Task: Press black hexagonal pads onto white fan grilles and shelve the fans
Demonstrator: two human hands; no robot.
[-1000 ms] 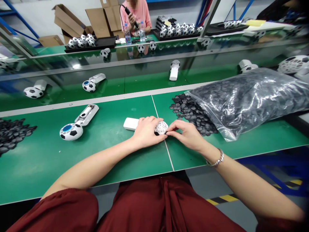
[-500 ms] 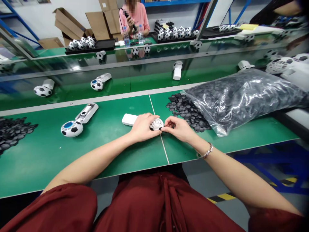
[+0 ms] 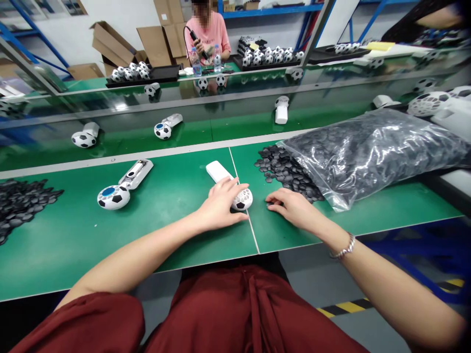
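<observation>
A white device with a football-patterned round head [image 3: 243, 198] and a long white handle [image 3: 218, 169] lies on the green table. My left hand [image 3: 222, 203] curls round the head from the left, fingers on its far side and thumb at its near side. Black patches show on the head's near side, while its upper part is bare white lattice. To the right, apart from the device, my right hand [image 3: 290, 206] is closed in a pinch low over the table. A small black piece [image 3: 270, 203] shows at its fingertips, mostly hidden.
Loose black pieces [image 3: 285, 169] spill beside a clear bag [image 3: 379, 147] of them on the right; another heap [image 3: 25, 201] lies far left. A similar device [image 3: 114, 197] rests at left. Beyond, a conveyor [image 3: 206, 125] carries several more. A person [image 3: 206, 37] sits opposite.
My right hand has moved right, away from the football-patterned head. The device has turned under my left hand, its handle now pointing up and left.
</observation>
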